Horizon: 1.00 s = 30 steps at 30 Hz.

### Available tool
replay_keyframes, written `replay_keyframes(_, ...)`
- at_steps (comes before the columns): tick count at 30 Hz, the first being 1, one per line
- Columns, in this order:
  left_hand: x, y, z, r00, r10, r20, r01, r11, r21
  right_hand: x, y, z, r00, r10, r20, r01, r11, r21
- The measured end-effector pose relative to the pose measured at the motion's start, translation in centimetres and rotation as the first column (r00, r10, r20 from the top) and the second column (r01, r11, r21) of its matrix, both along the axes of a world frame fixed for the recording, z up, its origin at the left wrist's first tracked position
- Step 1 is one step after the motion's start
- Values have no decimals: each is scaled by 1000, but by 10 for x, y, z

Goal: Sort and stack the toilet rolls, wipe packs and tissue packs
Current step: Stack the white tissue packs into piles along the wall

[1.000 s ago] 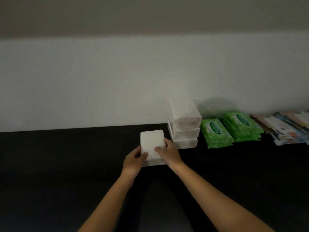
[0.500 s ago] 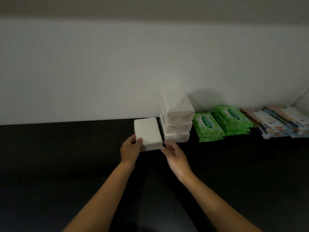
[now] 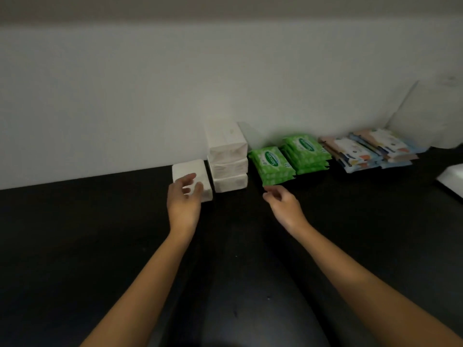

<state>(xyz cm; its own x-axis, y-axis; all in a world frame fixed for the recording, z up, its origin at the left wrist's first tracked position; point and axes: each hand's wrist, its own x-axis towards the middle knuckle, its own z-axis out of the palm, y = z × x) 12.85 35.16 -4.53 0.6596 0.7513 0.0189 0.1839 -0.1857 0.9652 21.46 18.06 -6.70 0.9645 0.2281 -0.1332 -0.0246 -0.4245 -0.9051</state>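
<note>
A single white tissue pack [image 3: 191, 171] lies flat on the black table [image 3: 100, 234] by the wall, just left of a stack of three white tissue packs [image 3: 226, 160]. My left hand [image 3: 184, 200] hovers over the single pack's near edge, fingers loosely spread and gripping nothing. My right hand [image 3: 284, 206] is off to the right above the bare table, fingers relaxed and empty. Two piles of green wipe packs [image 3: 273, 165] [image 3: 304, 152] sit right of the white stack. Pastel packs [image 3: 368, 150] lie in overlapping piles further right.
A white wall [image 3: 225, 83] runs along the table's back edge. A white object [image 3: 452, 180] is cut off at the right edge of the table. A pale sheet-like thing [image 3: 426, 113] leans in the far right corner.
The single white pack was pushed back beside the stack. Both hands have let go of it; my right hand has drawn away to the right.
</note>
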Motion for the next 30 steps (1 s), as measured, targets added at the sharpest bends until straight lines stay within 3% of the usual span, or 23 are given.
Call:
replay_keyframes(7, 32, -99, 11, 931, -360, 57, 351, 927, 132, 11, -71, 7, 998, -57, 40, 58, 998, -6)
replay_keyframes(20, 121, -302, 4, 779, -624, -66, 624, 781, -20, 59, -297, 27, 938, -318, 141, 327, 944, -49)
replay_keyframes(25, 154, -383, 5, 672, -732, -115, 722, 682, -119, 77, -384, 28, 886, -433, 167, 445, 894, -43)
replay_keyframes(30, 186, -453, 3, 509, -822, -254, 793, 563, -234, 90, -452, 19, 761, -619, 194, 642, 762, -90)
